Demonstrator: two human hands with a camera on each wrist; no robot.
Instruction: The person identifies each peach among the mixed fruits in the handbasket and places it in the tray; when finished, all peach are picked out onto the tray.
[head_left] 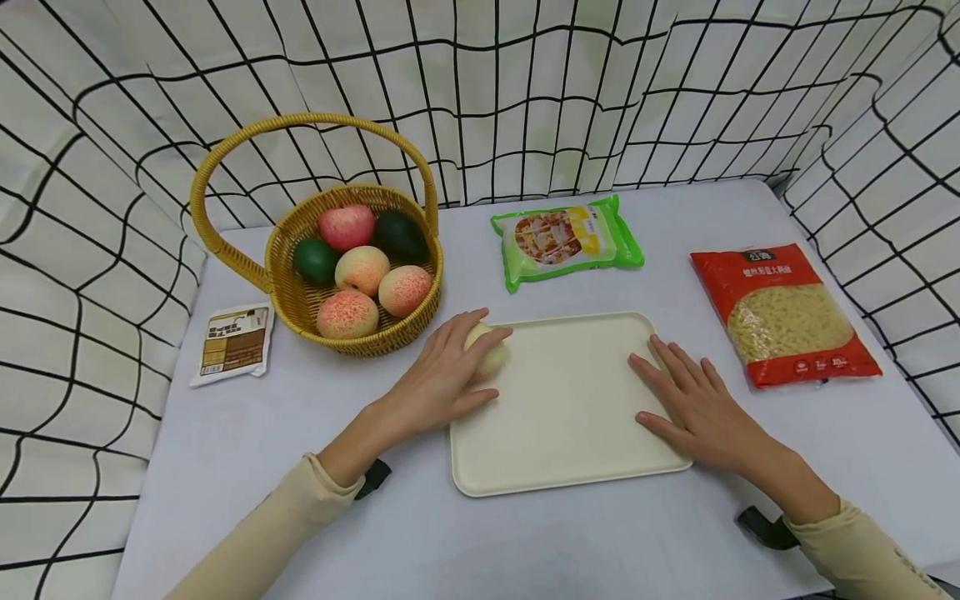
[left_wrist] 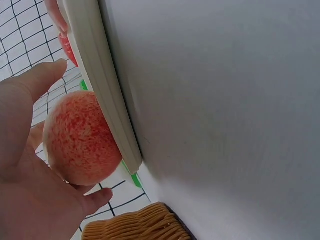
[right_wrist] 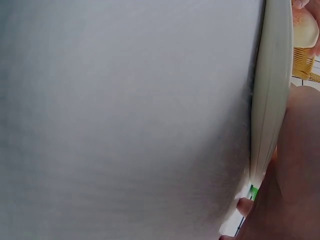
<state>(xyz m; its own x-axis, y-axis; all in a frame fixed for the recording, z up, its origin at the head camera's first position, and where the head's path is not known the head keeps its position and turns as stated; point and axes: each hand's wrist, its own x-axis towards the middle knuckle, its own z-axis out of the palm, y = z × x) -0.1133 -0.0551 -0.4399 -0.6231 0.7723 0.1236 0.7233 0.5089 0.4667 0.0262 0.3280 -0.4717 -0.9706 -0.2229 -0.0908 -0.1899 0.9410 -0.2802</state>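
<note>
At the left part of the cream tray [head_left: 562, 400], my left hand [head_left: 438, 379] holds a peach [head_left: 491, 354] with fingers and thumb around its sides. Red speckles cover the side of this peach [left_wrist: 82, 137] that shows in the left wrist view, where it sits right at the tray's edge. Much of the fruit is hidden by the hand in the head view. My right hand [head_left: 701, 412] rests along the tray's right edge, fingers spread over the rim and holding nothing.
A yellow wicker basket [head_left: 405, 333] with a tall handle holds several fruits, back left. A brown-and-white packet [head_left: 236, 340] lies beside it. Behind the tray is a green food bag [head_left: 566, 240]; a red pasta bag [head_left: 787, 317] lies right. Black wire mesh [head_left: 495, 108] surrounds the table.
</note>
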